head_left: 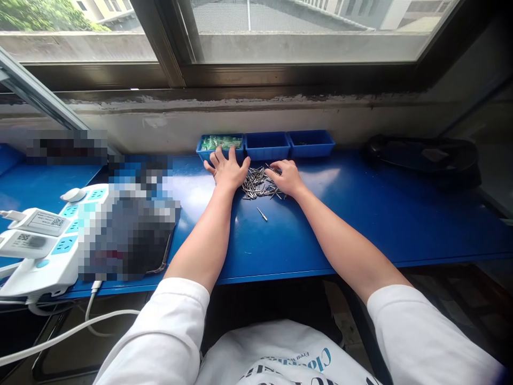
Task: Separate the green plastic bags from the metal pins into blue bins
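While hands [229, 174] flank 'em (L & R), metal pins [254, 185] lie btwn.

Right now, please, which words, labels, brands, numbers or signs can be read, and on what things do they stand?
"Clo...", seemingly, in blue on the shirt; its other print is unclear.
Chargers: labels with square codes; print too small.
Power strip: no readable words.

A dark-framed window [304, 48] (chipped wall [160, 125] below) brightly lights the blue table [368, 208].
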A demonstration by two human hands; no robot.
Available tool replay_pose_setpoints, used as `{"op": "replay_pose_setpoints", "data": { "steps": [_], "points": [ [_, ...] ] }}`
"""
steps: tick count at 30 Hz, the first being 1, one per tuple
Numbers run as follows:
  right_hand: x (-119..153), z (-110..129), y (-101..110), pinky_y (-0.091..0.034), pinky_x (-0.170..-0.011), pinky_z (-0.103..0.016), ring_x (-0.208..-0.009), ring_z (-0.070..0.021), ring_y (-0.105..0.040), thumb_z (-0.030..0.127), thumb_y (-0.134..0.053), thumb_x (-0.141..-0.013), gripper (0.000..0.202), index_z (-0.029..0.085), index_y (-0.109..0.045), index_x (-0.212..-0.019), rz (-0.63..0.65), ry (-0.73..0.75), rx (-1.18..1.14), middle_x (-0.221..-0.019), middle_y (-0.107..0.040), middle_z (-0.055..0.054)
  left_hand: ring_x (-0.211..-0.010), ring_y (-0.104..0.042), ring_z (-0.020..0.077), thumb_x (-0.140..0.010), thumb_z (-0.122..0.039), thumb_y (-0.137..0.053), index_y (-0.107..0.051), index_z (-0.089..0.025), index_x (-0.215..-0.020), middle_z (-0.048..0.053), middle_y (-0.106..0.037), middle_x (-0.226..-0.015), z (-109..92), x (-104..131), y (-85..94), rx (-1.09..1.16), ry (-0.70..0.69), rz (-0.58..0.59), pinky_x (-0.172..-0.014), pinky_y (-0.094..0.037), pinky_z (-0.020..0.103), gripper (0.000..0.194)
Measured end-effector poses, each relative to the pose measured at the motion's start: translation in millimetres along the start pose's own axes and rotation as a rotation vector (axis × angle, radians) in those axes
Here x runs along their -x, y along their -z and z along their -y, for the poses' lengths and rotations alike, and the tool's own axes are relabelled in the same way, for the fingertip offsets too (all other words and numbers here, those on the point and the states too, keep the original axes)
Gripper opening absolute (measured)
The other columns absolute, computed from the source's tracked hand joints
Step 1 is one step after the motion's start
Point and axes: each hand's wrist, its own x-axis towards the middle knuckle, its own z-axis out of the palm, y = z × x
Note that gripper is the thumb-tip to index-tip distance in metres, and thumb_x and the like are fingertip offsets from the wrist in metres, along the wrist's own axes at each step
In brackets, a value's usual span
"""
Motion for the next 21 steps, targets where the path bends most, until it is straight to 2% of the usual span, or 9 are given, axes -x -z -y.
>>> {"op": "replay_pose_setpoints", "data": {
  "steps": [3, 7, 12, 16, 21],
  "points": [
    [0.4, -1.0, -0.6, -0.045, -0.094, -0.043, -0.1, -0.0277, -0.056, 0.048, -0.061, -0.083, 0.037, 0.017, -0.073, -0.099, 0.003, 0.008, -0.006, -0.099, -0.069, -0.011, -0.142, -0.021, 0.0424, -0.078, -0.055, -0.056, -0.051, -0.025, -0.134, 0.017, -0.036, -0.15, 0.1, -0.5, -2.5, 0.023, -0.041, -0.031, -0.113, -0.005, 0.068, 0.063],
    [1.3, -1.5, -0.6, -0.045, -0.096, -0.045, -0.103, -0.0284, -0.055, 0.046, -0.063, -0.081, 0.036, 0.017, -0.073, -0.1, 0.02, 0.033, -0.016, -0.102, -0.068, -0.011, -0.139, -0.027, 0.0408, -0.079, -0.05, -0.056, -0.048, -0.026, -0.135, 0.015, -0.043, -0.146, -1.2, -0.1, -0.4, 0.04, -0.094, -0.006, -0.114, -0.008, 0.067, 0.062],
    [2.2, -1.9, -1.5, -0.046, -0.096, -0.048, -0.106, -0.0304, -0.055, 0.038, -0.068, -0.076, 0.032, 0.019, -0.073, -0.101, 0.028, 0.077, 0.001, -0.104, -0.066, -0.011, -0.136, -0.031, 0.0395, -0.083, -0.042, -0.054, -0.054, -0.025, -0.13, 0.014, -0.047, -0.143, -5.6, 3.8, 6.2, 0.062, -0.109, -0.044, -0.114, -0.011, 0.064, 0.05],
    [2.7, -3.3, -3.0, -0.047, -0.096, -0.048, -0.104, -0.0294, -0.056, 0.034, -0.068, -0.075, 0.023, 0.02, -0.075, -0.092, 0.029, 0.076, 0.016, -0.101, -0.066, -0.01, -0.133, -0.037, 0.0379, -0.083, -0.037, -0.055, -0.061, -0.023, -0.12, 0.015, -0.051, -0.136, -8.2, 10.0, 7.7, 0.089, -0.109, -0.052, -0.112, -0.023, 0.059, 0.039],
    [1.1, -7.4, -3.7, -0.047, -0.093, -0.046, -0.097, -0.027, -0.058, 0.03, -0.068, -0.075, 0.018, 0.021, -0.076, -0.089, 0.054, 0.098, 0.02, -0.099, -0.07, -0.008, -0.114, -0.055, 0.0314, -0.083, -0.032, -0.055, -0.069, -0.02, -0.1, 0.012, -0.066, -0.112, -7.5, 16.1, 2.9, 0.169, -0.216, 0.07, -0.103, -0.04, 0.049, 0.025]
  ]
}}
